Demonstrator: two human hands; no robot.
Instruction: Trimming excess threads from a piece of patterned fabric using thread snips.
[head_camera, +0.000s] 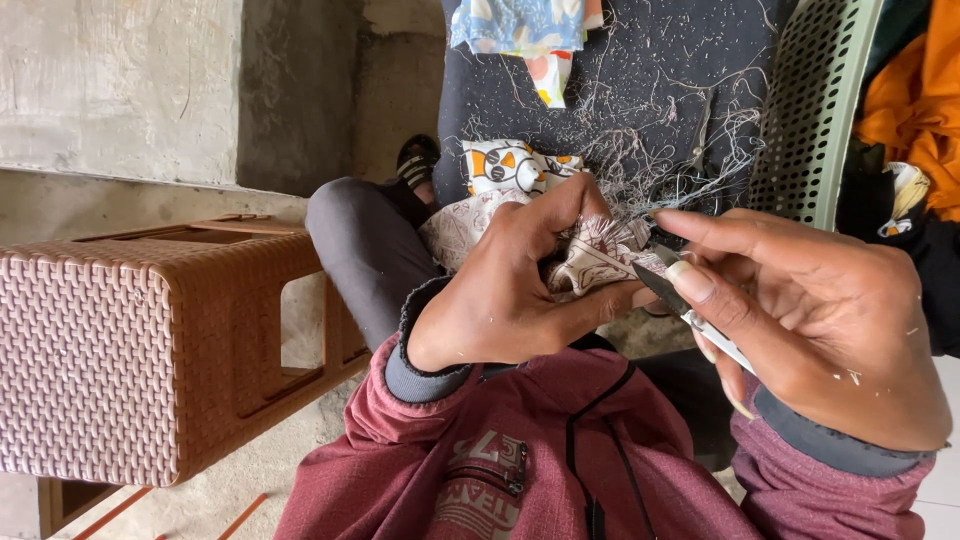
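Cream patterned fabric piece (598, 262) bunched in left hand (510, 290), fingers clenched around it | right hand (810, 320) just beside, pinching small thread snips (690, 312), blade touching fabric | dark thread-littered cloth (620, 90) beyond both hands | woven brown stool (130, 350) left of left hand

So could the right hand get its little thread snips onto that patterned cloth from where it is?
Probably yes. The right hand holds the thread snips with the tip right beside the patterned cloth, which the left hand pinches up toward it. Nothing visible lies between blade and fabric.
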